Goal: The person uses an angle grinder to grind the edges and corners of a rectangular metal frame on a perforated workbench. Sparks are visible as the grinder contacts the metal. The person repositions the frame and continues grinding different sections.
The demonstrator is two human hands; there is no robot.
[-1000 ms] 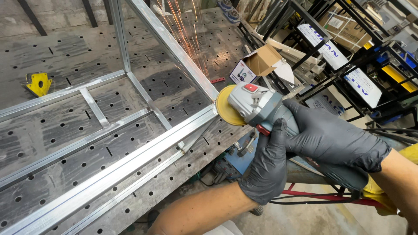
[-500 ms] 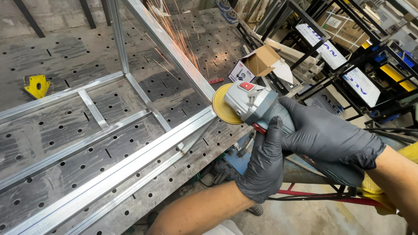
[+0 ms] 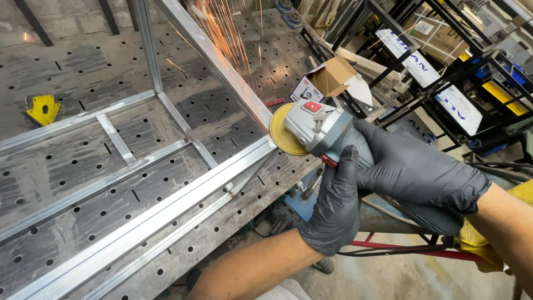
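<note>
A grey angle grinder [image 3: 327, 130] with a yellow disc [image 3: 285, 130] presses against the corner of a welded frame of silvery metal tubing [image 3: 166, 205]. Orange sparks [image 3: 219, 30] fly up and away along the frame's upright bar. My left hand [image 3: 333, 208], in a black glove, wraps the grinder's neck from below. My right hand [image 3: 422, 178], also black-gloved, grips the grinder's body from above. The frame lies on a perforated steel welding table [image 3: 83, 166].
A yellow magnetic welding square [image 3: 43, 108] sits on the table at the left. An open small cardboard box [image 3: 327, 78] rests at the table's far right edge. Black metal racks [image 3: 444, 72] with boxes and bins stand to the right. A red bar [image 3: 400, 250] and a cable lie below my arms.
The grinder has stayed at the frame corner, shifting only slightly. Sparks keep flying up along the upright bar. Both hands keep the same grip.
</note>
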